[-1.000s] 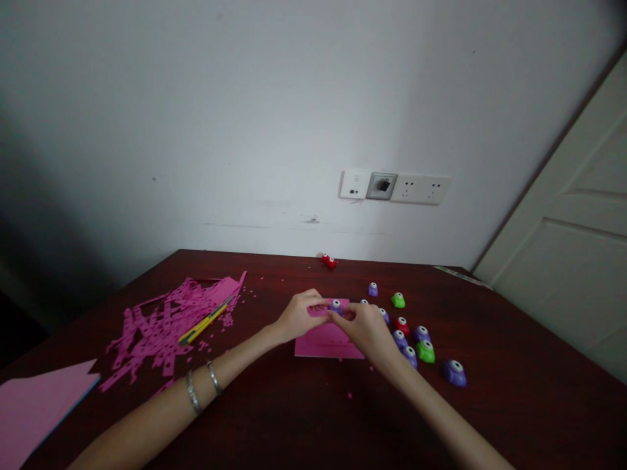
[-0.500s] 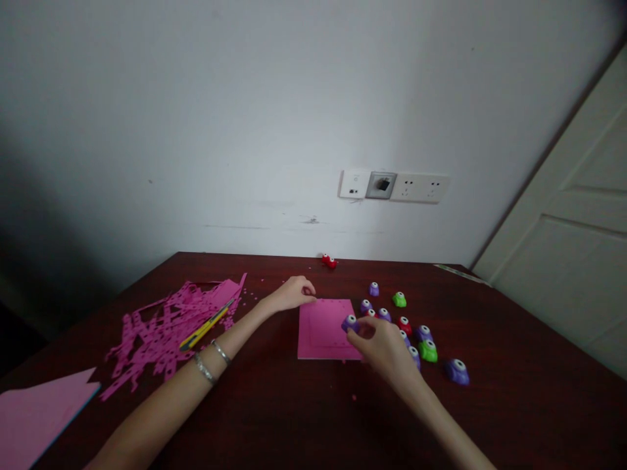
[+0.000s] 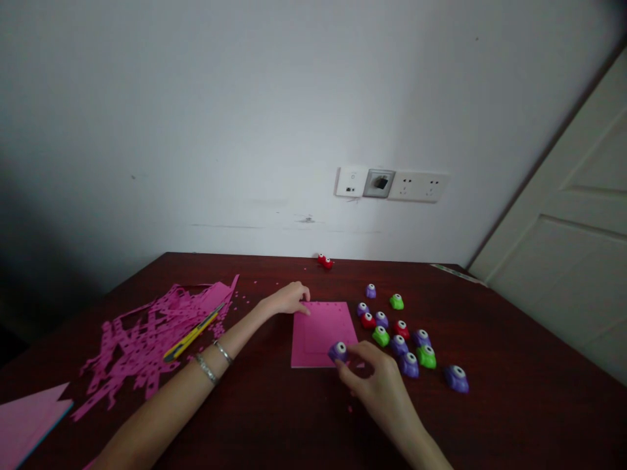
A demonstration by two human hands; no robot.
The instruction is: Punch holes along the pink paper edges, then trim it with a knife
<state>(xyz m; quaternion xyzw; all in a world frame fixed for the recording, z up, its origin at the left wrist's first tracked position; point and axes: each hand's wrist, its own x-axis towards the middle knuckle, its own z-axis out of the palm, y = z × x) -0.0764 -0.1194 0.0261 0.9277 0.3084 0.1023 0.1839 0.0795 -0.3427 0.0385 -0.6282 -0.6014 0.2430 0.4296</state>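
Note:
A square pink sheet of paper (image 3: 326, 326) lies on the table with small punched marks along its top edge. My left hand (image 3: 290, 298) is at its upper left corner, thumb on the paper and fingers apart, gripping nothing visible. Between thumb and forefinger, my right hand (image 3: 375, 375) holds a small purple craft punch (image 3: 338, 352) over the sheet's lower edge. Right of the paper stand several more punches, among them a red punch (image 3: 368, 320), a green punch (image 3: 381, 336) and a larger purple punch (image 3: 457, 378).
Pink punched paper scraps (image 3: 151, 333) spread at the left, with a yellow utility knife (image 3: 192, 336) on them. Pink sheets (image 3: 32, 421) lie at the near left. Two red punches (image 3: 324, 261) stand by the wall (image 3: 245, 130). Sockets (image 3: 416, 187) are on the wall.
My right hand has moved the purple punch toward me and slightly left, to the sheet's lower edge. My left hand stays at the upper left corner. The view has shifted slightly.

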